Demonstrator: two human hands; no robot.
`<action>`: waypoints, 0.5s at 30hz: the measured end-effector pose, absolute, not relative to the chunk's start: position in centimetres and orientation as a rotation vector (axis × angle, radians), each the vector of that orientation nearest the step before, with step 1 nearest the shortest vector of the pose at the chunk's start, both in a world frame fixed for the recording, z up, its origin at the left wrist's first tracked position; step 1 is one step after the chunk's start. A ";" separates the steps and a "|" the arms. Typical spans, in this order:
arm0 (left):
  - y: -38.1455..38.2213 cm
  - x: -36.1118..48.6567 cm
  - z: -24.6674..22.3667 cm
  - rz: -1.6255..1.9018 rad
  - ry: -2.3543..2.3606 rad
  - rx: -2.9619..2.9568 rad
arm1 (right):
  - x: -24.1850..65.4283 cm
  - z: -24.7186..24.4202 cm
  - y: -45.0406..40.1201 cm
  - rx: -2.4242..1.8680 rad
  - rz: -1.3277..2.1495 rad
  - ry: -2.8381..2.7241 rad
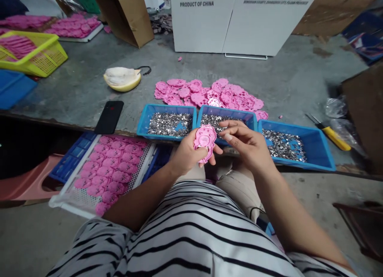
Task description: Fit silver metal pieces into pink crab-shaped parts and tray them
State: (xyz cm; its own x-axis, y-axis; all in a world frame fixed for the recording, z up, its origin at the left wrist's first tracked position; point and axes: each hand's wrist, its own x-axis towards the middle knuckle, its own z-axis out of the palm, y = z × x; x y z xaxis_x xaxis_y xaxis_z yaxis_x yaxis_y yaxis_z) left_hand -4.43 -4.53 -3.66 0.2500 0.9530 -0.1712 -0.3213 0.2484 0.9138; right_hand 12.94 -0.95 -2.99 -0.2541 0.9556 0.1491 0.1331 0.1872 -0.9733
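Three trays (308,161) of metal bits (167,123) line the tabletop (79,79), a pink pile (199,99) just behind the middle tray (236,113). On that tray's near side, the left hand (187,153) clamps a pink piece (205,137); by its right end the right hand (254,147) curls nearly together, whether on a bit I cannot tell. A loose pinch could spill bits into the lap (239,187); a nudge could slide the pile in.

A worn grey worktop (302,85) spans the scene under soft light; bare grey floor (317,217) shows near right, pink plastic furniture (32,181) near left.
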 end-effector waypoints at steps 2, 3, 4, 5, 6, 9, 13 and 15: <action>-4.4 -4.6 -3.8 1.063 0.897 0.888 | 12.9 -3.1 -0.8 -1.067 1.160 -1.564; -4.4 -4.7 -4.0 1.075 0.895 0.877 | 12.8 -3.2 -0.7 -1.063 1.155 -1.555; -4.3 -4.9 -4.2 1.089 0.888 0.860 | 12.8 -3.3 -0.6 -1.057 1.154 -1.543; -4.3 -5.0 -4.5 1.101 0.875 0.838 | 12.7 -3.3 -0.6 -1.052 1.156 -1.531; -4.4 -5.1 -4.8 1.107 0.860 0.812 | 12.6 -3.4 -0.7 -1.052 1.158 -1.519; -5.6 -5.9 -6.4 1.069 0.811 0.760 | 12.4 -3.7 -1.4 -1.105 1.179 -1.504; -8.8 -8.0 -9.1 0.947 0.878 0.653 | 11.9 -5.4 -2.2 -1.159 1.331 -1.681; -10.9 -9.9 -10.2 0.950 1.057 0.514 | 11.3 -6.9 -2.5 -1.139 1.448 -1.845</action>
State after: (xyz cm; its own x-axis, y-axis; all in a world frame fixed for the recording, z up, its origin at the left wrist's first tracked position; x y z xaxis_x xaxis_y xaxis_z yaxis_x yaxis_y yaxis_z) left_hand -9.88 -10.89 -10.21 0.1681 0.8513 -0.4971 -0.4035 0.5195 0.7532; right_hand 11.30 -2.51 -6.87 -0.5056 0.8580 -0.0909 0.2921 0.0711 -0.9538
